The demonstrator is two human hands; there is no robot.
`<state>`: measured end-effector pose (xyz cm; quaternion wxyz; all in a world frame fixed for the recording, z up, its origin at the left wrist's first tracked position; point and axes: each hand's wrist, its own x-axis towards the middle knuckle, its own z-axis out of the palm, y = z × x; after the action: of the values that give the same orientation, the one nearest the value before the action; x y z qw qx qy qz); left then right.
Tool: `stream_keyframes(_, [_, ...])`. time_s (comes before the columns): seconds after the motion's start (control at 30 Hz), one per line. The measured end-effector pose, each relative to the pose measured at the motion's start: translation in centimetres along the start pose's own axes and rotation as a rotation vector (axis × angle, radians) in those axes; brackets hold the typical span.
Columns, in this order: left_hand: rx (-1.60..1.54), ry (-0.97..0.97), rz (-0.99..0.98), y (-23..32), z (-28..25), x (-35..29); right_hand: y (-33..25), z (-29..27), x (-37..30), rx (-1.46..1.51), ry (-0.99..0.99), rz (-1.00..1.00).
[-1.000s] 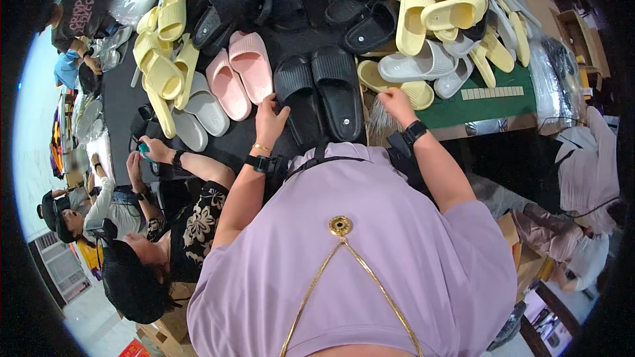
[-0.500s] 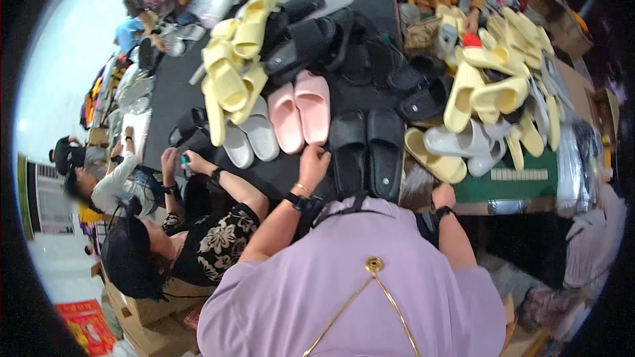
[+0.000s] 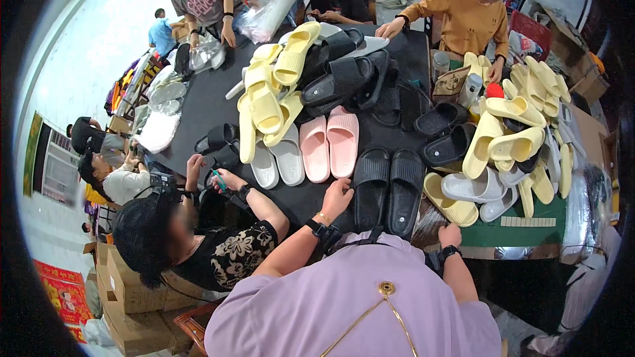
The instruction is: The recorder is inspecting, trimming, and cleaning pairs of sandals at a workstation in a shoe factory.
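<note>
My left hand (image 3: 338,198) rests on the dark table just below a pair of pink slippers (image 3: 329,149), its fingers loosely bent and apart with nothing seen in them. To its right, a pair of black slippers (image 3: 387,192) lies side by side, toes toward the far side. My right hand (image 3: 450,235) is at the table's near edge, fingers drawn together; whatever they might hold is hidden. Just beyond it lies a pale yellow slipper (image 3: 451,201). A grey pair (image 3: 279,158) sits left of the pink one.
Yellow slippers (image 3: 266,96) and black slippers (image 3: 338,80) are heaped farther back. Another mixed pile (image 3: 509,135) covers the right side, over a green mat (image 3: 529,230). On my left, a co-worker (image 3: 221,244) holds a small teal tool (image 3: 219,181). Other people work across the table.
My view has tipped up, so the table sits lower and more of the people across show. The slippers near me keep their places. Across the table, a co-worker's arm now reaches toward a grey slipper.
</note>
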<state>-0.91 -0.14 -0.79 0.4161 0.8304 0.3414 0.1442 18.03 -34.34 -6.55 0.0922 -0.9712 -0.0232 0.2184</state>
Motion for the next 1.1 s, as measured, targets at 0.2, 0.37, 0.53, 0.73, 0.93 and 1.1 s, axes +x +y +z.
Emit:
stream_keyframes(0.2, [0.007, -0.027, -0.008, 0.2, 0.0, 0.0, 0.9, 1.8, 1.1, -0.010, -0.011, -0.022])
stream_keyframes(0.37, [-0.011, -0.032, -0.008, -0.4, 0.2, -0.2, 0.6, 0.8, 1.1, 0.057, -0.054, 0.011])
stream_keyframes(0.53, [-0.003, -0.040, -0.017, 0.0, 0.2, -0.4, 2.4, 2.2, 2.6, 0.169, -0.035, -0.050])
stream_keyframes(0.73, [-0.017, -0.025, 0.009, -0.2, 0.5, -0.3, 4.3, 4.7, 4.6, 0.135, 0.071, -0.189])
stream_keyframes(0.93, [-0.030, -0.031, 0.016, 0.3, 0.3, -0.1, 3.9, 4.2, 5.4, 0.191, -0.314, -0.178])
stream_keyframes(1.1, [-0.039, -0.021, 0.007, 0.1, 0.4, -0.3, 1.8, 1.0, 3.1, 0.257, -0.274, -0.064])
